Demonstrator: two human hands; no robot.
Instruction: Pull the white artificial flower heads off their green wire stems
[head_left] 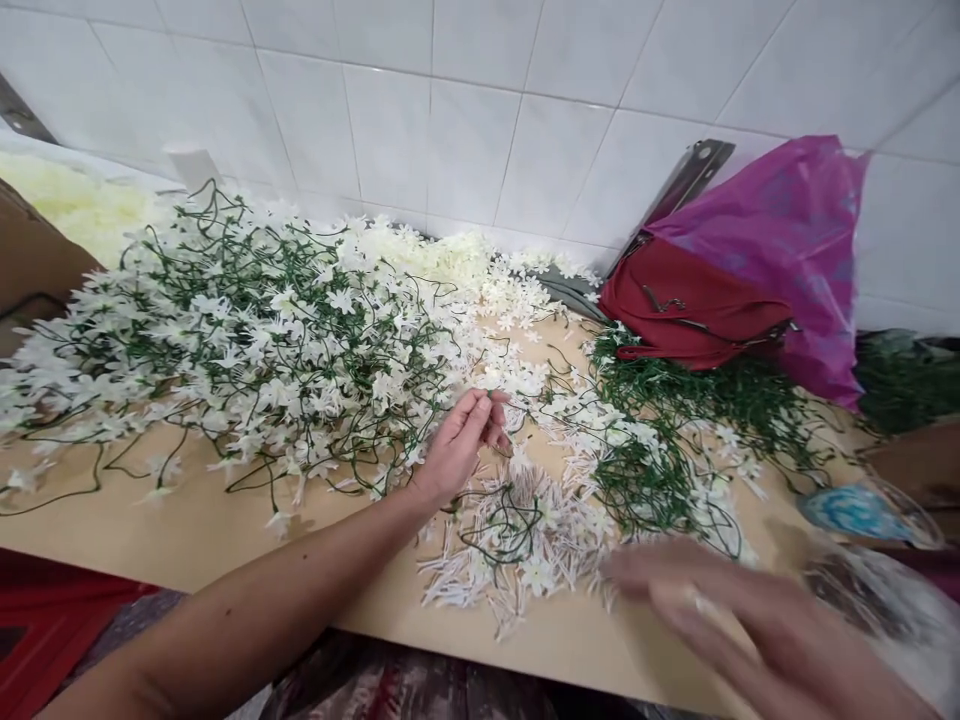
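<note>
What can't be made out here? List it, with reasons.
Head view:
Right hand: blurred; whether it holds anything is unclear.
Green piece: too small, partly covered by the left hand.
Brown box: cut off by the left edge.
Red bag: inside hidden by its fabric.

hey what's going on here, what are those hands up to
A person's left hand pinches a small green piece at the fingertips. The right hand is blurred beside a pile of thin pale strips; its grip is unclear. White flowers with green stems are heaped to the left on the table.
</note>
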